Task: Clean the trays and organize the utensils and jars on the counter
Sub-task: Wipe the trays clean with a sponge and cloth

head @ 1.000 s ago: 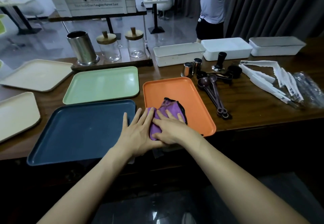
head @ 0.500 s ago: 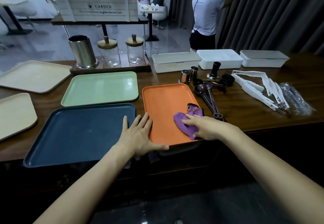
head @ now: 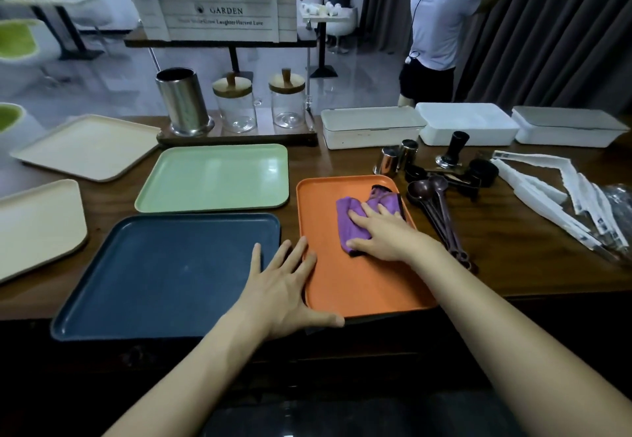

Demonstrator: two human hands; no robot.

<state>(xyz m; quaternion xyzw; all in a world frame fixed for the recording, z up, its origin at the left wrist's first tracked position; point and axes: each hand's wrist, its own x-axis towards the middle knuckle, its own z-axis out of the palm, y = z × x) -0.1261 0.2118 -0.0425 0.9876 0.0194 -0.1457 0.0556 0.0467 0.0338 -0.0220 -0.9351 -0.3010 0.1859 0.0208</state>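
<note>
Trays (head: 212,176) x5, jars (head: 236,108) x2; R hand (head: 386,235) fingers flat on cloth (head: 352,228), L hand (head: 280,286) fingers spread on orange tray (head: 359,286) rim.

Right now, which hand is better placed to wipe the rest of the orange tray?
The right hand: it lies flat on the purple cloth, on the orange tray. The left hand holds no cloth and rests spread over the tray's near left edge.

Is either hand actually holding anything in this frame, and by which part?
Nothing is held. The right hand presses flat on the purple cloth on the orange tray; the left hand lies flat against that tray's near-left corner.
</note>
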